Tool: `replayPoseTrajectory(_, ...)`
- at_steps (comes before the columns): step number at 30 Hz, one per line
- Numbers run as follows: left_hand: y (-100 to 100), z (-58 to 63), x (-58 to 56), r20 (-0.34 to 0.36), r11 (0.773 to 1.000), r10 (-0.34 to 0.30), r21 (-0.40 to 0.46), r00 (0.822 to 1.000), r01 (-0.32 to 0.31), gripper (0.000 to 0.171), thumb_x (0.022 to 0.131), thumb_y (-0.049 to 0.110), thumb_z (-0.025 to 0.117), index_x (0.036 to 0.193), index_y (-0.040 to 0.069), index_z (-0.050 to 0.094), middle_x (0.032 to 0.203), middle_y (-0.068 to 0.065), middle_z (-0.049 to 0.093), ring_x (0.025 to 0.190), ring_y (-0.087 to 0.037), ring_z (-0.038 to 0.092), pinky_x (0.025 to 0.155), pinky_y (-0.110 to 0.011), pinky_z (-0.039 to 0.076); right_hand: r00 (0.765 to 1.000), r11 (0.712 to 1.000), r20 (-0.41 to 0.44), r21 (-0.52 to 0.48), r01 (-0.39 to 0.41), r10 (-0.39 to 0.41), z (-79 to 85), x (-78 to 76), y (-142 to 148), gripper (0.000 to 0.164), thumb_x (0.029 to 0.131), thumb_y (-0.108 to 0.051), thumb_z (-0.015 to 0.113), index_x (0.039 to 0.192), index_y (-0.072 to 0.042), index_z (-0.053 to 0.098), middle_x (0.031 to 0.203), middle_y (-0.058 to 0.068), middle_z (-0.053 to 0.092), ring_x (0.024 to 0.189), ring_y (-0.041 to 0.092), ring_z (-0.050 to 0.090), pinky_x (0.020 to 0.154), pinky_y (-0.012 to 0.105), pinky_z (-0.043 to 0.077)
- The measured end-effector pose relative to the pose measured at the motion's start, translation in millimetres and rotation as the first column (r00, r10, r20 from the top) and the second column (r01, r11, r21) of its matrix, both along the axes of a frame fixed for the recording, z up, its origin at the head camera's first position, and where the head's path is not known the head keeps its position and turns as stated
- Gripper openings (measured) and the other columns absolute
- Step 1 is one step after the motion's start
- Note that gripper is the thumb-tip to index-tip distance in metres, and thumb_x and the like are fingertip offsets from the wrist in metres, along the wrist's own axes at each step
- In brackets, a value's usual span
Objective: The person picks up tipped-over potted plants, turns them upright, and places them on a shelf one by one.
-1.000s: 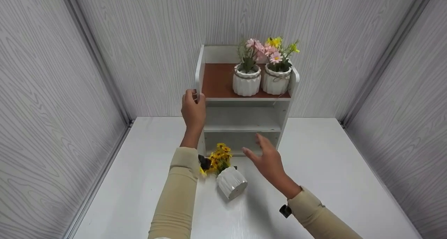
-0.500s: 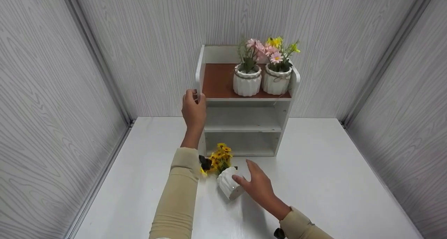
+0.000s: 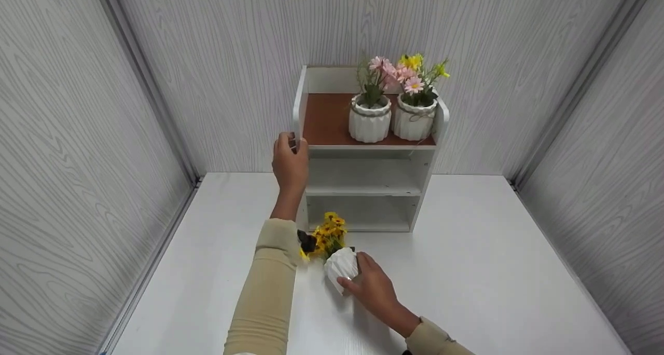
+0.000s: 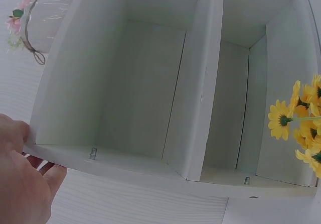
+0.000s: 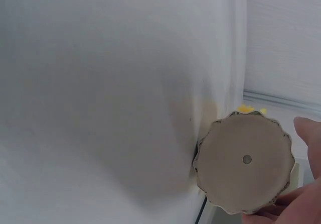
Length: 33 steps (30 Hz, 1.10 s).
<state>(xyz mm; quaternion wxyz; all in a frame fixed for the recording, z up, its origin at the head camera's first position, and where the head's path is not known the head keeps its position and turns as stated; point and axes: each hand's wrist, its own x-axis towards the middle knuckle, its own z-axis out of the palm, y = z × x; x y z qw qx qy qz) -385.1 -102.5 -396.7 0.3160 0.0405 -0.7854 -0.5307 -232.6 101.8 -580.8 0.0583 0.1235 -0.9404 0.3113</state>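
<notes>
My left hand (image 3: pixel 290 167) grips the left side panel of a small white shelf unit (image 3: pixel 363 193), with the thumb on the near side; the left wrist view shows its fingers (image 4: pixel 52 176) reaching behind the panel's edge. A ribbed white flowerpot (image 3: pixel 340 264) with yellow flowers (image 3: pixel 330 234) lies on its side on the table before the unit. Around the pot's lower end curve the thumb and fingers of my right hand (image 3: pixel 374 288). In the right wrist view the round pot base (image 5: pixel 241 179) faces the camera, fingers at its side, with a small hole in its middle.
Two white pots (image 3: pixel 370 121) with pink and yellow flowers stand on the unit's brown top (image 3: pixel 326 121), toward the right. Two lower compartments open to the front. Grey wood-grain walls (image 3: pixel 233 59) border the white table (image 3: pixel 467 272) behind and at both sides.
My right hand has come down and left from in front of the lower compartment to the lying flowerpot, and its fingers now close around it. The left hand keeps its hold on the panel.
</notes>
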Motion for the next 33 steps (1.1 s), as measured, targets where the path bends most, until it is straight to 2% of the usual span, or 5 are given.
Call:
replayPoseTrajectory(5, 0.8, -0.6, -1.1, -0.003, 1.0, 0.018, 0.004, 1.0, -0.018, 0.025, 0.104, 0.031, 0.054, 0.118, 0.011, 0.058, 0.116, -0.007, 0.062, 0.107, -0.02, 0.064, 0.087, -0.038, 0.054, 1.0, 1.0, 0.003, 0.014, -0.004, 0.004, -1.6, 2.1, 0.8, 0.083, 0.089, -0.048, 0.073, 0.144, 0.007, 0.047, 0.147, 0.025, 0.051, 0.134, 0.04, 0.053, 0.106, 0.052, 0.046)
replayPoseTrajectory(11, 1.1, -0.6, -1.0, -0.021, 1.0, 0.01, 0.009, 1.0, -0.01, 0.026, 0.103, 0.032, 0.054, 0.119, 0.011, 0.058, 0.116, -0.008, 0.063, 0.107, -0.02, 0.065, 0.086, -0.038, 0.055, 0.999, 1.0, -0.046, 0.011, -0.015, 0.016, -2.3, 3.9, 1.5, 0.077, 0.09, -0.043, 0.075, 0.142, 0.008, 0.048, 0.142, 0.025, 0.056, 0.129, 0.038, 0.057, 0.103, 0.049, 0.05)
replayPoseTrajectory(23, 0.4, -2.0, -1.2, -0.024, 1.0, 0.007, 0.004, 1.0, -0.007, 0.025, 0.104, 0.031, 0.054, 0.118, 0.011, 0.058, 0.117, -0.008, 0.062, 0.107, -0.021, 0.065, 0.086, -0.038, 0.055, 0.996, 1.0, -0.09, -0.024, -0.005, 0.003, -15.6, 13.4, 3.9, 0.076, 0.092, -0.038, 0.073, 0.146, 0.006, 0.042, 0.148, 0.024, 0.05, 0.135, 0.039, 0.052, 0.107, 0.05, 0.046)
replayPoseTrajectory(28, 1.0, -1.9, -1.0, -0.044, 1.0, 0.009, 0.002, 0.999, -0.009, 0.022, 0.104, 0.03, 0.055, 0.116, 0.011, 0.057, 0.115, -0.008, 0.061, 0.106, -0.02, 0.064, 0.084, -0.038, 0.054, 0.997, 0.999, -0.079, -0.04, -0.002, -0.001, -21.4, 16.8, 6.8, 0.08, 0.093, -0.04, 0.07, 0.149, 0.009, 0.038, 0.153, 0.027, 0.043, 0.139, 0.041, 0.046, 0.11, 0.051, 0.042)
replayPoseTrajectory(33, 1.2, -2.5, -1.0, -0.034, 1.0, 0.014, -0.004, 0.999, -0.014, 0.024, 0.104, 0.031, 0.054, 0.116, 0.011, 0.057, 0.115, -0.008, 0.062, 0.104, -0.02, 0.064, 0.084, -0.038, 0.054, 1.0, 0.997, -0.011, -0.08, 0.019, -0.02, -22.2, 21.2, 9.1, 0.086, 0.092, -0.04, 0.072, 0.152, 0.008, 0.033, 0.156, 0.026, 0.039, 0.142, 0.041, 0.043, 0.112, 0.053, 0.039)
